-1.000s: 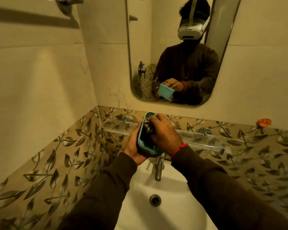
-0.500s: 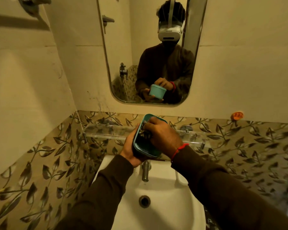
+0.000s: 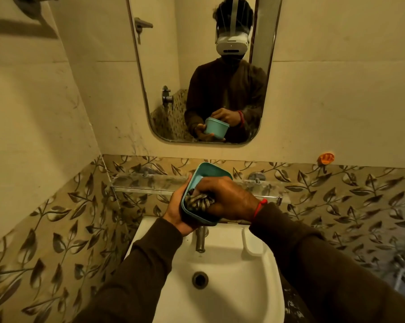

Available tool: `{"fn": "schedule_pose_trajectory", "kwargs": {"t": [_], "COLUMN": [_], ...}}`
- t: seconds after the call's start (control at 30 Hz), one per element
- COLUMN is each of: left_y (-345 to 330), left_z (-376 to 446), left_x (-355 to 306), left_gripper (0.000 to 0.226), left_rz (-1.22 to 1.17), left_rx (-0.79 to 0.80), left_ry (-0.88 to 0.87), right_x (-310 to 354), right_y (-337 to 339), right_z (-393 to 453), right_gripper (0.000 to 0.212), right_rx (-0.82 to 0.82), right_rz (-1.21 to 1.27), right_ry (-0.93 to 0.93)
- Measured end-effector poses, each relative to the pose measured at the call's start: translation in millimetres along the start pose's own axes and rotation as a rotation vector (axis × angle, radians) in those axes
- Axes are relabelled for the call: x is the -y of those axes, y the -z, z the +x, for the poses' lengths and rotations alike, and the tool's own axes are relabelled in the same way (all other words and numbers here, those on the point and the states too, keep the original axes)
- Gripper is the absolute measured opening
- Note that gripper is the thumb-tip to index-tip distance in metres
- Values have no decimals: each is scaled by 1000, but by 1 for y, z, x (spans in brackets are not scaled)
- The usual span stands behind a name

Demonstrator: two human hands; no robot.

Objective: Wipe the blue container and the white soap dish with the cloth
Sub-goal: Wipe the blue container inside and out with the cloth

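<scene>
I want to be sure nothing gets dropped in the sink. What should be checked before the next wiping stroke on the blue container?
1. Left hand supports the blue container from outside: ok.
2. Right hand holds the cloth bunched inside the container: ok.
3. Container is held above the sink, near the tap: ok.
4. Inner walls wiped clean: cannot tell, the hand and cloth cover much of the inside.
5. White soap dish sits on the sink's rim, within reach for the next step: ok.
</scene>
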State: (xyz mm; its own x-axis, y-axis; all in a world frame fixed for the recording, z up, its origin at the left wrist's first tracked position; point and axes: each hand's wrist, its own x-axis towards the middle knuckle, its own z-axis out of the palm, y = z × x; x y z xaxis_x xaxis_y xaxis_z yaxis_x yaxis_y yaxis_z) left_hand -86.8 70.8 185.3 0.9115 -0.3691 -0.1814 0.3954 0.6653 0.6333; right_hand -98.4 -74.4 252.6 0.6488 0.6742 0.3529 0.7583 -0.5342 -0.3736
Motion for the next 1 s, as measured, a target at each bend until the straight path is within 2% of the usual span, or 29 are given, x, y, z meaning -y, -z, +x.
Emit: {"fn": "schedule_pose_trajectory", "kwargs": {"t": [0.03,0.1,0.17,0.27,0.37,0.47,0.53,0.57,0.7,0.77,0.87,0.93,1.0], "left_y": [-2,-6,-15,-19,-19,-16,-17,-18,-34,-36,-32,-31,-31], "left_z": [-1,0,-1,2,3,3,3,4,3,4,5,4,4], "left_x": [-1,-2,-1,6,5,-1,-2,-1,1,-1,-4,-3,-2], "left_gripper": [54,54,53,54,53,53,54,55,54,54,50,49,49], "left_rz": [2,1,10,53,67,35,35,37,92,106,66,47,59], "left_rx": [-5,-6,-23,-24,-40,-63,-69,-59,-7,-11,-16,4,13], "left_ry": [3,1,-9,-5,-8,-22,-8,-1,12,30,15,18,27], "right_x": [0,-3,-6,-7,-6,-2,0,0,-8,-11,-11,-6,-3], "right_y": [1,3,7,9,12,21,24,24,23,21,23,28,33], "right_z": [1,5,13,22,23,16,13,14,22,23,18,13,10], "right_gripper": [23,22,21,21,21,20,16,15,22,27,26,21,20], "right_rx": [-63,-295,-526,-621,-525,-185,-42,-71,-437,-480,-372,-202,-60], "right_rz": [49,168,142,63,5,12,44,34,-132,-170,-129,-44,3], "right_ry": [-62,-271,-452,-492,-310,-88,-67,-97,-339,-335,-135,7,57]}}
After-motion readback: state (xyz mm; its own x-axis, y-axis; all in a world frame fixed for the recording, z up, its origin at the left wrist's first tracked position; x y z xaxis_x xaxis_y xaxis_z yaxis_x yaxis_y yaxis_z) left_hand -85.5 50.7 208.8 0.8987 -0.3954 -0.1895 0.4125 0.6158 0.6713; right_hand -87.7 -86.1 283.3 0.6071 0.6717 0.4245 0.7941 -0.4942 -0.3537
